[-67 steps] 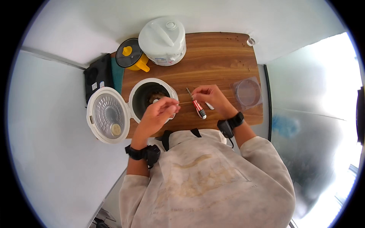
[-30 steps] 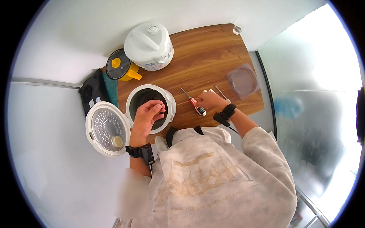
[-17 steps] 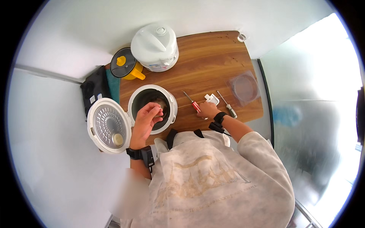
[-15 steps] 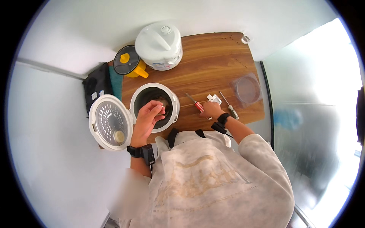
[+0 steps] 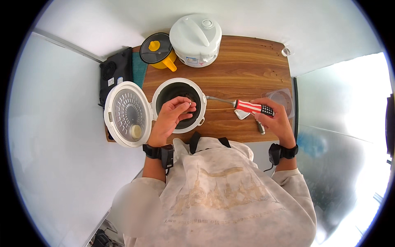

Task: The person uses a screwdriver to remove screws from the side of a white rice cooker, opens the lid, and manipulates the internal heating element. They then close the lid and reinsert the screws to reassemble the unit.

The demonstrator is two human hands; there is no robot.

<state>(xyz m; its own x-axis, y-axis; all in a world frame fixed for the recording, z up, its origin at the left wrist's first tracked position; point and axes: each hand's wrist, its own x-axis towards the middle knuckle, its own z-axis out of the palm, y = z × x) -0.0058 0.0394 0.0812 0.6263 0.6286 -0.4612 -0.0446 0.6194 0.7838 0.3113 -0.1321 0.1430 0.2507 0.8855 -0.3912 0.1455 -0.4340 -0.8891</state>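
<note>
My left hand [image 5: 172, 117] is over the mouth of an open white rice cooker [image 5: 200, 87]. Its thumb and fingers pinch something small and pale, too small to name. The cooker's lid [image 5: 123, 121] lies swung open to the left, showing a ridged metal inner face and a round cream-coloured piece. My right hand [image 5: 276, 121] grips the red, white and black handle of a screwdriver [image 5: 249, 106]; its shaft points left toward the cooker's rim. Below that handle lie a white plastic part [image 5: 242, 114] and a second screwdriver [image 5: 261, 127] with a grey handle, partly hidden.
Behind the open cooker stand a closed white cooker [image 5: 193, 43] and a yellow pot [image 5: 169, 64] with a dark lid. A black case [image 5: 113, 76] and green mat [image 5: 139, 72] sit at the left. A clear plastic container [image 5: 284, 99] rests near the wooden table's [image 5: 247, 61] right edge.
My right hand has lifted the red-handled screwdriver off the table and turned its shaft leftward. My left hand keeps its pinch over the cooker. The whole view has shifted slightly.
</note>
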